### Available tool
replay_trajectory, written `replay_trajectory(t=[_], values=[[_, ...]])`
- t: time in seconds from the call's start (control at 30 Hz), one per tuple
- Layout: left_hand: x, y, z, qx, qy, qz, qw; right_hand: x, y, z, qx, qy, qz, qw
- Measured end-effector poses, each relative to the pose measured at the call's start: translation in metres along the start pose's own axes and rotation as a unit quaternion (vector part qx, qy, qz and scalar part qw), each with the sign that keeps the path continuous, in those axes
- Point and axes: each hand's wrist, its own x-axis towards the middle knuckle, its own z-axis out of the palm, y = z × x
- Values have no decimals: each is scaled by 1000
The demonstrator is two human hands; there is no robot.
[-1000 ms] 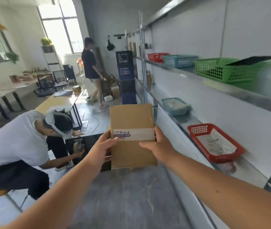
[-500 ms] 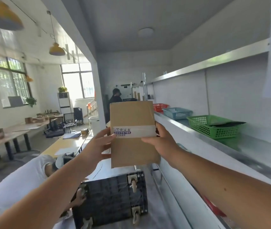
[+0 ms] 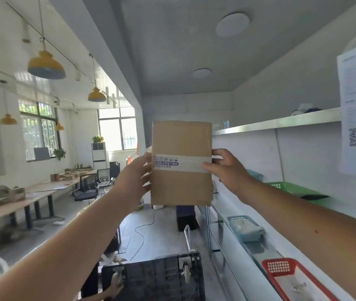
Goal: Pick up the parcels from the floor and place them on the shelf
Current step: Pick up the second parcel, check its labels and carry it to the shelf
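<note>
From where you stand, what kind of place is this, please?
Probably a small parcel-sorting or storage workroom. Metal wall shelves hold plastic baskets, the left hand and right hand hold up a taped brown parcel, and long worktables carry cardboard pieces.

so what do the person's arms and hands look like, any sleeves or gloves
Both arms are bare for as far as the frame shows them: no sleeves in view. The left hand and right hand wear no gloves, and no watch, band or ring shows. The right forearm carries one small dark spot.
</note>
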Motion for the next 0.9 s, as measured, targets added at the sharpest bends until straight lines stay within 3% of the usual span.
replay_trajectory(t=[0.17,0.43,0.6,0.9], values=[[1,9,19,-13,63,4,998,5,-28,-15,9,-12,45,999],[5,1,29,-41,119,-61,990,10,-32,-25,103,-22,112,988],[11,1,37,28,160,-77,984,11,-17,-28,141,-7,179,974],[13,7,49,107,74,-86,988,22,-7,-34,123,-5,176,977]])
